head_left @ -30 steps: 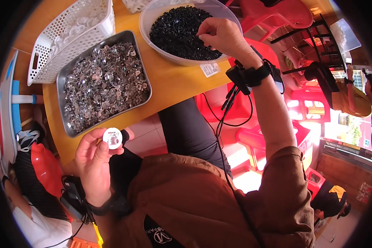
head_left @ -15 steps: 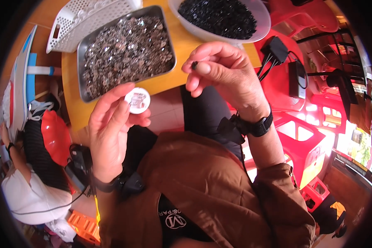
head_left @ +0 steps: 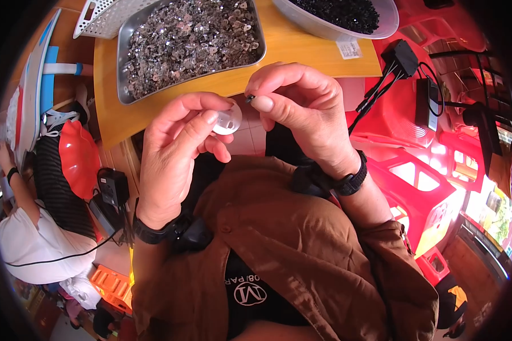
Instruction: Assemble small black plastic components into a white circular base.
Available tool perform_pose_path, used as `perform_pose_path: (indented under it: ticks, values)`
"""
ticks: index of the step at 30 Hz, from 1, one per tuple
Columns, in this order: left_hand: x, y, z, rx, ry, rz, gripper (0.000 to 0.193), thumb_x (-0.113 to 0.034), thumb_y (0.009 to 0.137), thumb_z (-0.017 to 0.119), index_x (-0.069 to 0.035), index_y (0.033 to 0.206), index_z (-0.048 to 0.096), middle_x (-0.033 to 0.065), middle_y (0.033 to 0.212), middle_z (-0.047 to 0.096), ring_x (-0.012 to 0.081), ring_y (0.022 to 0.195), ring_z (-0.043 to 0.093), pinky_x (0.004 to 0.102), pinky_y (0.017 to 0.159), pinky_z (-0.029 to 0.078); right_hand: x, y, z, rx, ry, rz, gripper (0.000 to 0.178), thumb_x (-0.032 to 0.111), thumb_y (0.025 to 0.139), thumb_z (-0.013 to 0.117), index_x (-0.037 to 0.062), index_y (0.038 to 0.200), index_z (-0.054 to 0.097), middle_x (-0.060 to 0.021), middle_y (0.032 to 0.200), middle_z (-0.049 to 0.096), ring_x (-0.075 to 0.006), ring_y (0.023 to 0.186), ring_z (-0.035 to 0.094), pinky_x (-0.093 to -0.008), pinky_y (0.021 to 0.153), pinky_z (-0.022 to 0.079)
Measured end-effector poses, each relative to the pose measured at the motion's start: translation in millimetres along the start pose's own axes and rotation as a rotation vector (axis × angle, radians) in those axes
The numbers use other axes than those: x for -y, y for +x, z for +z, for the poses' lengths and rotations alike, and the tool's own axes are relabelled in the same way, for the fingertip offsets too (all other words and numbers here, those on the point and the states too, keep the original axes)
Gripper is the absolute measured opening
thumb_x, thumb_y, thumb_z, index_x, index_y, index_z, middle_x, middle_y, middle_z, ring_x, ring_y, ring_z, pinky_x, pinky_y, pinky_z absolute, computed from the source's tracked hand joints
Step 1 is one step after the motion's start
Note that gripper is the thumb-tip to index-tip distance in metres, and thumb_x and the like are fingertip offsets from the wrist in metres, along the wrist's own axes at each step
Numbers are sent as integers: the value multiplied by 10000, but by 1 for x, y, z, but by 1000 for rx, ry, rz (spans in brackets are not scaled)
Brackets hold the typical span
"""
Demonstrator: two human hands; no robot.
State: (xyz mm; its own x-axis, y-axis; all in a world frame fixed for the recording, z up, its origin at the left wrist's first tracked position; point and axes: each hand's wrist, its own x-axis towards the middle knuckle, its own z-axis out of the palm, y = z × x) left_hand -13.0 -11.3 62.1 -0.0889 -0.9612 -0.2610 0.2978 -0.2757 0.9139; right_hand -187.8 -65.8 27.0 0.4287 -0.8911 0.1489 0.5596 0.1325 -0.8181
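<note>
Between the thumb and fingers of my left hand [head_left: 170, 150] is a small round white plastic piece [head_left: 228, 120], tilted, with a recessed middle. My right hand [head_left: 313, 116] pinches a tiny black part [head_left: 250, 98] between thumb and index finger, just above and right of the white piece; a small gap separates the two. Both hands are in the air over my lap, in front of the yellow table [head_left: 109, 74]. Beyond them, a metal tray [head_left: 121, 68] is heaped with small metal pieces. A translucent bowl [head_left: 389, 25] at the far right holds many small black parts.
A white perforated basket [head_left: 99, 21] stands behind the tray. To my right are red plastic stools [head_left: 418, 187] and a black box with cables [head_left: 403, 58]. At left, a person in a white top [head_left: 45, 244] sits near a red-orange plastic item [head_left: 78, 152].
My left hand has moved right and up, bringing the white piece close to the black part, and has tilted it. My right hand has shifted slightly left. The view has moved, with the table appearing higher.
</note>
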Motion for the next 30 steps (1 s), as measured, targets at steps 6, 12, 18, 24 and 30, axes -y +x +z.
perform_pose_path:
  ticks: [6, 12, 18, 24, 30]
  values:
    - [-2, 1, 7, -10, 182, -21, 204, -155, 896, 545, 1, 1027, 553, 71, 886, 604, 120, 731, 581, 240, 579, 495, -6, 0, 3, -1, -505, -323, 67, -8, 767, 648, 26, 825, 649, -50, 806, 621, -94, 689, 587, -200, 586, 481]
    - [-3, 3, 5, -45, 158, -23, 153, -120, 846, 625, -7, 944, 599, 49, 852, 621, 89, 716, 584, 213, 576, 513, -8, 5, -1, 53, -605, -445, 100, -33, 733, 640, 39, 802, 646, -39, 788, 622, -99, 692, 592, -200, 566, 469]
    - [-4, 1, 6, -52, 193, 14, 136, -109, 850, 619, -4, 933, 591, 57, 860, 633, 90, 740, 593, 209, 573, 504, -13, -2, 1, 3, -481, -315, 94, -31, 727, 653, 43, 782, 637, -23, 782, 627, -62, 647, 577, -180, 516, 447]
    - [-2, 0, 7, -61, 187, 42, 123, -85, 848, 613, -5, 937, 585, 52, 876, 622, 93, 745, 593, 214, 575, 507, -17, -3, 4, -28, -425, -310, 83, -8, 736, 672, 38, 797, 642, -22, 779, 631, -44, 615, 571, -167, 503, 443]
    - [-1, -1, 6, -128, 172, 67, 133, -70, 836, 624, -5, 943, 582, 50, 865, 607, 98, 715, 590, 222, 576, 510, -14, -6, 9, -122, -324, -67, 112, 68, 771, 695, 31, 872, 662, -8, 751, 646, -27, 630, 575, -175, 537, 464]
